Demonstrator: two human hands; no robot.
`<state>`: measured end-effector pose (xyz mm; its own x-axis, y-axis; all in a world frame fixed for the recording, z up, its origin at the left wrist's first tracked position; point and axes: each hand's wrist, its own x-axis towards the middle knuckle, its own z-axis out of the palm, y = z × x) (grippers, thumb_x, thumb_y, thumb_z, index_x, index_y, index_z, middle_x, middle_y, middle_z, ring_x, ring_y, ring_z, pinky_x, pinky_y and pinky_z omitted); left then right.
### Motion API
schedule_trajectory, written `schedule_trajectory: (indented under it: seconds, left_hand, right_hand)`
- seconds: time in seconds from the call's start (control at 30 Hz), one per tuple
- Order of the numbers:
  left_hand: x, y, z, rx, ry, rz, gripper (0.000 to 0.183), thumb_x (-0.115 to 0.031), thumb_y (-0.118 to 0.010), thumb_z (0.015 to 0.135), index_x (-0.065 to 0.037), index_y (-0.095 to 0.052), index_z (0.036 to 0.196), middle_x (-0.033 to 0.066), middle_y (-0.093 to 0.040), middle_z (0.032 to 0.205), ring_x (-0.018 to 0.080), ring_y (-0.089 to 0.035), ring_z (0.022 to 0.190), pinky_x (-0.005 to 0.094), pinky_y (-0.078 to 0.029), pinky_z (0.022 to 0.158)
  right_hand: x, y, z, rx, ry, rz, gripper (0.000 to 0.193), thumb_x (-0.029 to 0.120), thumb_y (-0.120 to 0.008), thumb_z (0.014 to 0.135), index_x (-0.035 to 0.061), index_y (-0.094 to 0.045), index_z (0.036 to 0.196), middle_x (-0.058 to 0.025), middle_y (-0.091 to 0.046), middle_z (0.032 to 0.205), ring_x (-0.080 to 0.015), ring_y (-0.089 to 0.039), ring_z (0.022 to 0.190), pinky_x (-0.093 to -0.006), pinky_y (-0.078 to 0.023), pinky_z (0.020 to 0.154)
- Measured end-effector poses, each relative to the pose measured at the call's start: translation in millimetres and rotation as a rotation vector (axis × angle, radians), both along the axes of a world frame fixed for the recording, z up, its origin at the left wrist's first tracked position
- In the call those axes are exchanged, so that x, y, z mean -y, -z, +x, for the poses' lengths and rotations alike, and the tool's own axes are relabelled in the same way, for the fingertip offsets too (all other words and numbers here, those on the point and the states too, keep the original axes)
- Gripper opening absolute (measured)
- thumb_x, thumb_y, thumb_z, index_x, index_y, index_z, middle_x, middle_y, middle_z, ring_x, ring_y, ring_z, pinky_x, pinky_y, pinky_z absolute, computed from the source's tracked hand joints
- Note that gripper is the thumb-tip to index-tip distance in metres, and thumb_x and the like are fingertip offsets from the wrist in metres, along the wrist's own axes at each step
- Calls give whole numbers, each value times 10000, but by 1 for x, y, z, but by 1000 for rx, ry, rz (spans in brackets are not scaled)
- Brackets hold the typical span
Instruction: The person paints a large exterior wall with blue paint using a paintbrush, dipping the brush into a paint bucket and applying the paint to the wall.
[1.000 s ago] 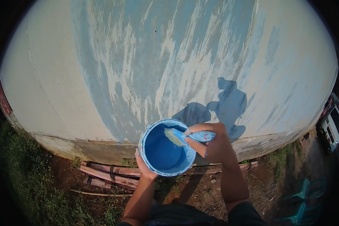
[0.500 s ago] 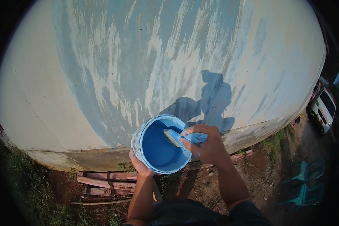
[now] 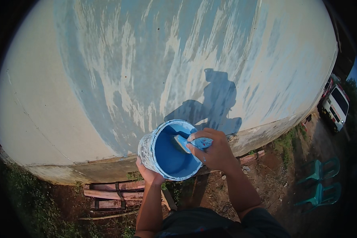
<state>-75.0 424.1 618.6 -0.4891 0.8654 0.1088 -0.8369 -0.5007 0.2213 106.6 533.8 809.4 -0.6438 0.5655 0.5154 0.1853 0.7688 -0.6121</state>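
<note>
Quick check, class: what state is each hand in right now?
Left hand: holding a round, paint-smeared whitish bucket with blue paint inside.
Right hand: closed, holding a flat paintbrush with a blue, paint-spotted handle.

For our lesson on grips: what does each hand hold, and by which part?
The left hand holds the paint bucket by its outer side; the right hand holds the paintbrush by its handle.

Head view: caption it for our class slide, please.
Left hand supports a bucket of blue paint; right hand holds a brush at its mouth, before a streaky wall.
</note>
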Motion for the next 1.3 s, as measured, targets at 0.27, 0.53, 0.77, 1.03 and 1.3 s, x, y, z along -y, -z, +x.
schedule_trajectory:
  seconds: [0.27, 0.53, 0.77, 1.03, 1.3]
  left_hand:
    - [3, 5, -9, 112, 90, 73, 765, -678, -452, 1087, -97, -535, 1578, 155, -582, 1570, 351, -596, 1378, 540, -489, 1173]
    - [-15, -6, 10, 192, 217, 47, 798, -683, -485, 1070, -92, -495, 1606, 168, -531, 1622, 370, -535, 1449, 574, -444, 1220]
    - [-43, -12, 49, 438, 392, 186, 858, -738, -483, 1024, -124, -503, 1623, 143, -502, 1666, 380, -494, 1501, 598, -377, 1261]
    - [-103, -34, 136, 303, 365, 73, 716, -602, -515, 1063, -108, -528, 1580, 141, -532, 1629, 354, -526, 1467, 553, -422, 1240]
    - [-174, -44, 213, 228, 319, -22, 835, -701, -512, 1006, -143, -480, 1626, 143, -460, 1683, 392, -467, 1513, 651, -380, 1233]
  right_hand:
    - [9, 7, -8, -46, 21, -29, 213, 144, -866, 875, 50, -791, 1051, -134, -742, 904, -286, -730, 752, -384, -561, 704]
    - [-3, -17, 14, -327, -56, -313, 175, 30, -839, 934, -9, -787, 1096, -131, -807, 1005, -183, -773, 956, -342, -596, 801]
    - [-46, -53, 60, -243, -237, -195, 189, -17, -834, 921, -6, -794, 1105, -135, -805, 1006, -211, -787, 985, -344, -604, 830]
    - [-112, -58, 142, -204, -276, -170, 188, -19, -842, 896, -19, -786, 1075, -173, -818, 1072, -250, -799, 994, -366, -615, 851]
    - [-187, -53, 217, -257, -299, -157, 154, -11, -838, 899, -15, -783, 1042, -200, -814, 1074, -278, -807, 1010, -380, -624, 859]
